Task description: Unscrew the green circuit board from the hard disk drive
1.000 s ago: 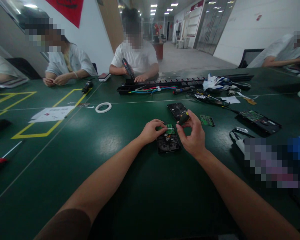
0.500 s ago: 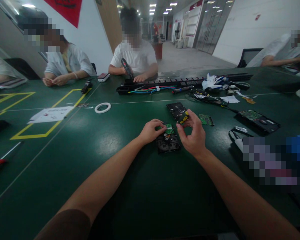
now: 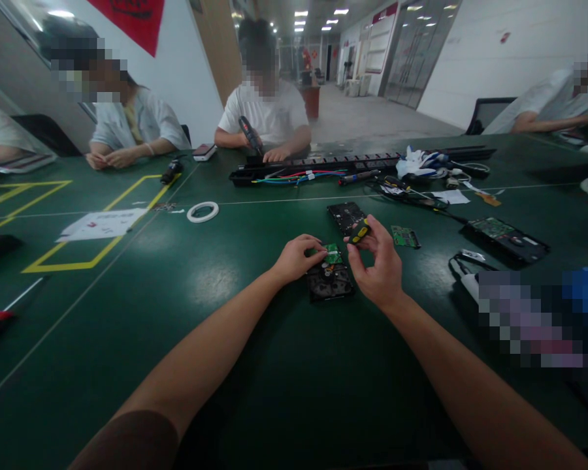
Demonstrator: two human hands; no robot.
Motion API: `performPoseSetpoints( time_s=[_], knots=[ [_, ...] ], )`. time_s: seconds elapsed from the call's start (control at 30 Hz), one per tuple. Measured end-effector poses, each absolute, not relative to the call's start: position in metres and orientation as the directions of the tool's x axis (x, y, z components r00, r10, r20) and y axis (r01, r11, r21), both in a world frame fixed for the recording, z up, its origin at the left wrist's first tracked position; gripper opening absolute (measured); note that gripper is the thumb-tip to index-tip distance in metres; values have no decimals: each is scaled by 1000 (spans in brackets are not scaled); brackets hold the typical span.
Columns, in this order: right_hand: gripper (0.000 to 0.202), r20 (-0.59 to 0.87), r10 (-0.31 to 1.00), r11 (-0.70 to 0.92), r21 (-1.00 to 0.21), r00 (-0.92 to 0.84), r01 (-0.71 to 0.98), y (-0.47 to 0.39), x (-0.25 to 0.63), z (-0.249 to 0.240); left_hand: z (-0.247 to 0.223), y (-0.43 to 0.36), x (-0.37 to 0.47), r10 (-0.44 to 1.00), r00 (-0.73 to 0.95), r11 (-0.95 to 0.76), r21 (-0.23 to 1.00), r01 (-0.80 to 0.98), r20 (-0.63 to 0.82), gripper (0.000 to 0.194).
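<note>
Left hand [image 3: 296, 258]: fingers bent against the near edge of a small green board [image 3: 334, 254]; whether they pinch it or merely rest there cannot be told.
Right hand [image 3: 379, 267]: thumb and fingers closed around a yellow-and-black tool [image 3: 359, 232], held tilted above the work; its tip is lost from view.
Black drive [image 3: 330, 287]: flat on the green table [image 3: 255, 365], between the two hands, board uppermost.
Slip risk: a slanted tip, badly seated, could skate off and scratch the board or jab the left fingertips close by.
Shift risk: light left-hand pressure could let the drive swivel.
Tool since a second ago: rolled in the fingers, its yellow panel now showing; the left hand and drive hold their places.
</note>
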State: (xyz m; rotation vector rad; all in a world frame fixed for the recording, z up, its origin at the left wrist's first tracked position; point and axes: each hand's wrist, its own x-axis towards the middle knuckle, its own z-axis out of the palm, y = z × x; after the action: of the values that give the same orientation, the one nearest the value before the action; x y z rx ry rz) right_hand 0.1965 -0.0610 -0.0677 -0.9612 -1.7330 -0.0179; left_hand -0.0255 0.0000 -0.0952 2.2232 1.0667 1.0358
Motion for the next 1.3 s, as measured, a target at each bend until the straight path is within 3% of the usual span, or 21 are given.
performPoseSetpoints(
  time_s=[0.53, 1.3],
  knots=[
    [73, 838, 536, 671, -351, -101, 653, -63, 198, -62, -91, -3, -25, 800, 417, -594, 669, 446, 432, 8],
    [75, 807, 578, 677, -390, -123, 624, -63, 198, -61, -94, -1, -25, 797, 419, -598, 664, 449, 434, 9]
  ],
)
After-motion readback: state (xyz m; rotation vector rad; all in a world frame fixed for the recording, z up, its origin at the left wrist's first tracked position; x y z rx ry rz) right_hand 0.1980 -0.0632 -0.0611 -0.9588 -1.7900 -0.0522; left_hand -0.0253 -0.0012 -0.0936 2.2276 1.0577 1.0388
